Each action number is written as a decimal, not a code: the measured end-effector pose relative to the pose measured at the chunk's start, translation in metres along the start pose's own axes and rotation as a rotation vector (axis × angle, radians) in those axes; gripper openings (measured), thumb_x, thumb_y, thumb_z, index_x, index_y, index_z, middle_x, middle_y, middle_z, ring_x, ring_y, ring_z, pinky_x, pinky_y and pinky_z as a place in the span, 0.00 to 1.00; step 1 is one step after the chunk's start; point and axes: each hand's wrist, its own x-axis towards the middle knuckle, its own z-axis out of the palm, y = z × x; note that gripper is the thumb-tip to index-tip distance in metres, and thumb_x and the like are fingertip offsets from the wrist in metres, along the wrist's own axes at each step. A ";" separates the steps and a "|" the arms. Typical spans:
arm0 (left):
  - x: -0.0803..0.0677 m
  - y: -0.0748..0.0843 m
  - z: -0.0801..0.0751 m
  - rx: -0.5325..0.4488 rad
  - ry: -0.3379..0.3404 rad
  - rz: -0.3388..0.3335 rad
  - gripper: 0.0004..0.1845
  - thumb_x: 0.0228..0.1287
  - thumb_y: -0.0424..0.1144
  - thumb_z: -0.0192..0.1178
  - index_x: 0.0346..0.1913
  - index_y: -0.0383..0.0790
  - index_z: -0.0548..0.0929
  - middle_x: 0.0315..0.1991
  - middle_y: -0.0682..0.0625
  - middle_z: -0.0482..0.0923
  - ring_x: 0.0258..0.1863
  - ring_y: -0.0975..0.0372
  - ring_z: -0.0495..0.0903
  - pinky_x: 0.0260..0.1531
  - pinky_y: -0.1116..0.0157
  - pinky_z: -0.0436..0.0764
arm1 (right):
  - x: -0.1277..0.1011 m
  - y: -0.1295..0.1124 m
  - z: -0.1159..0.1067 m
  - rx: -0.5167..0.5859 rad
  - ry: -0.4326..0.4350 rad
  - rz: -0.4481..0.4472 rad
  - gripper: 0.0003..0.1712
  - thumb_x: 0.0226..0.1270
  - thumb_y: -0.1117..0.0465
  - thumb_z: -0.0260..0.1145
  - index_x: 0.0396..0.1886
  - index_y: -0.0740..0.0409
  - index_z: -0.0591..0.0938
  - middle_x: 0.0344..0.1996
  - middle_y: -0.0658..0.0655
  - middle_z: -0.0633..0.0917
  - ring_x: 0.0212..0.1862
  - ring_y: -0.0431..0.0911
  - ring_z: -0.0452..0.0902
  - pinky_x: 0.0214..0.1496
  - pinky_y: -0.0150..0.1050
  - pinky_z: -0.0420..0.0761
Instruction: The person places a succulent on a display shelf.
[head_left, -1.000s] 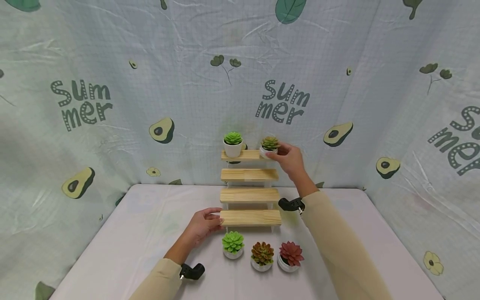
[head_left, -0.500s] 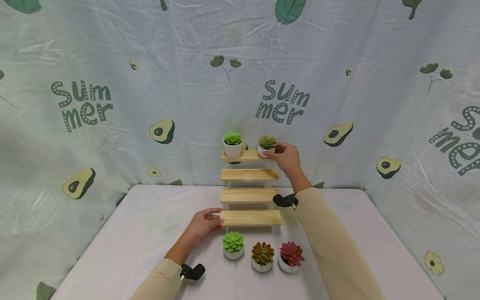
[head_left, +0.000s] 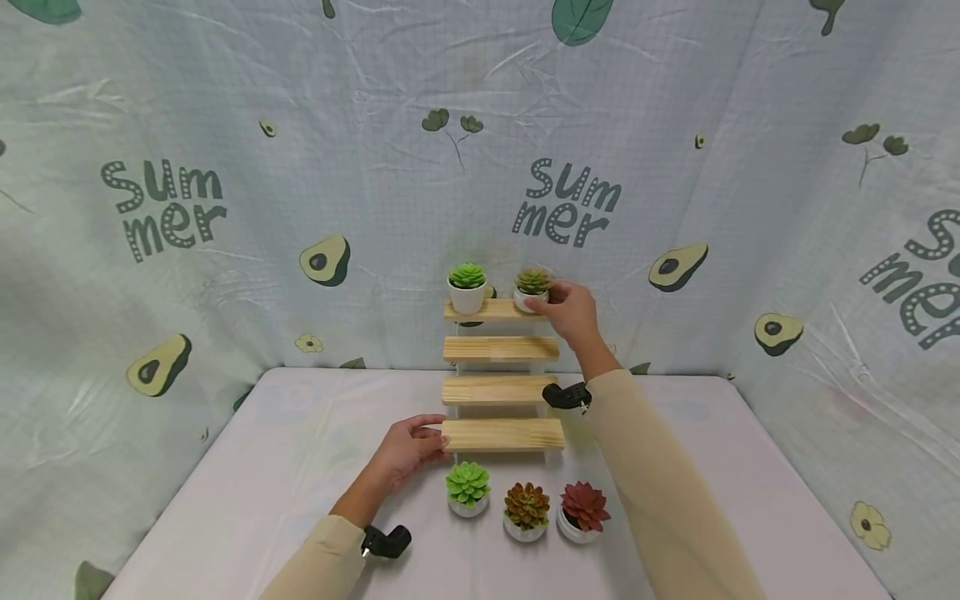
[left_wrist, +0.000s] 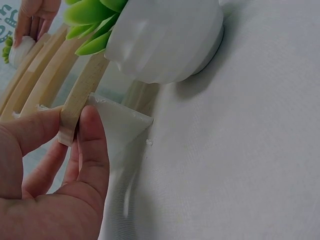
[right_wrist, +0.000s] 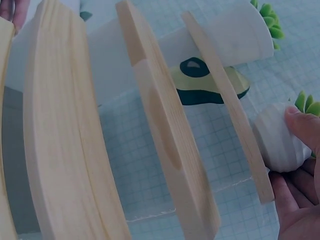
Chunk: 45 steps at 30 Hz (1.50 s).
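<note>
sleeves: long, beige, both arms | wrists: small black camera strapped on each | hands: bare

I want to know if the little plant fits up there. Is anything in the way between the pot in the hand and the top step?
Nothing visible is. The right hand holds the small pot right at the top shelf, on its right end. The other potted plant stands apart on the left end.
</note>
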 end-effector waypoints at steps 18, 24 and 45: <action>0.000 -0.003 0.001 0.008 0.011 0.008 0.23 0.68 0.24 0.63 0.65 0.30 0.77 0.46 0.38 0.84 0.38 0.58 0.86 0.43 0.59 0.90 | -0.012 0.005 -0.002 0.079 0.013 0.038 0.38 0.68 0.50 0.74 0.71 0.62 0.75 0.68 0.64 0.78 0.70 0.55 0.74 0.71 0.51 0.78; -0.002 -0.002 -0.001 0.008 0.006 0.014 0.24 0.68 0.24 0.62 0.66 0.28 0.76 0.45 0.39 0.84 0.38 0.58 0.86 0.42 0.61 0.90 | -0.023 0.011 -0.005 0.132 0.054 0.010 0.36 0.68 0.50 0.73 0.69 0.63 0.77 0.67 0.64 0.79 0.69 0.55 0.75 0.72 0.51 0.77; -0.001 -0.003 0.000 0.002 0.024 0.010 0.23 0.67 0.24 0.63 0.64 0.29 0.78 0.45 0.39 0.84 0.38 0.58 0.86 0.43 0.58 0.91 | -0.083 0.047 -0.031 0.117 -0.020 -0.026 0.36 0.70 0.44 0.70 0.70 0.61 0.76 0.69 0.64 0.78 0.70 0.53 0.74 0.72 0.55 0.75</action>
